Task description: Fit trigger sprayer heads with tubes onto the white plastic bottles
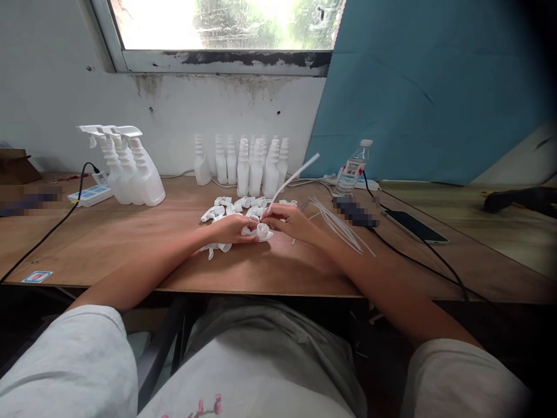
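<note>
My left hand [237, 229] is closed round a white spray trigger head [263, 230], its round collar facing up toward me. Close beside it, my right hand [285, 221] pinches a thin white plastic tube [297, 172] near its lower end. The tube slants up and to the right; whether its lower end touches the spray head is hidden by my fingers. Loose white spray heads [221, 206] lie in a heap just behind my hands, and a few more parts [216, 248] lie below my left wrist. Several loose tubes [337, 223] are spread to the right of my right hand.
White bottles without heads [257, 165] stand along the wall. Bottles with spray heads [130, 168] stand at the left by a white box [90, 194]. At the right are a clear water bottle [351, 169], a phone [415, 226] and black cables [418, 268] on the wooden table [143, 247].
</note>
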The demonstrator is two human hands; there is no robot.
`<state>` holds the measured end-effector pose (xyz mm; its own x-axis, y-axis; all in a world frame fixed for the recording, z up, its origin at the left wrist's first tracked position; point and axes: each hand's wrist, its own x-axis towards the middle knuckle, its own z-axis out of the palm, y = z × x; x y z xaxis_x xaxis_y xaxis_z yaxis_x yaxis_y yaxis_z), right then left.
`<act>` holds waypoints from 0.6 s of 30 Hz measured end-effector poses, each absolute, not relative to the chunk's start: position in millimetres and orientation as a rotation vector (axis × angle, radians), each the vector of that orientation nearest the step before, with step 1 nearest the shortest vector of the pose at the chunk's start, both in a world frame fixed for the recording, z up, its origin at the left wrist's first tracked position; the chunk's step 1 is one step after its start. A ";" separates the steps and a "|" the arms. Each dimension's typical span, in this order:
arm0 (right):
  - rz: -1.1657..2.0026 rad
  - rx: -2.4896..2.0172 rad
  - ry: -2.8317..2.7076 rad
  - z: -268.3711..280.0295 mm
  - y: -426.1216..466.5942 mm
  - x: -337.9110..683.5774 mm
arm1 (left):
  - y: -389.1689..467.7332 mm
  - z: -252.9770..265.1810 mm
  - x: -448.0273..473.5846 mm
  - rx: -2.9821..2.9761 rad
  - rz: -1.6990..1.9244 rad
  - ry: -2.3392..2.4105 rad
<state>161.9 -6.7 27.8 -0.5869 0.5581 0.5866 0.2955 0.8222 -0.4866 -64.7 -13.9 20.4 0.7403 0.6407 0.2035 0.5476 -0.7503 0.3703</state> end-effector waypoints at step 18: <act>0.553 -0.671 -2.263 12.8 4.2 150.5 | -3.2 13.5 -66.8 2.597 0.476 0.815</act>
<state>150.5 4.2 12.8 -0.6189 0.6032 0.5030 0.3033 0.7743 -0.5554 -66.8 -3.2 13.5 0.7746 0.5987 0.2036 0.4712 -0.7612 0.4456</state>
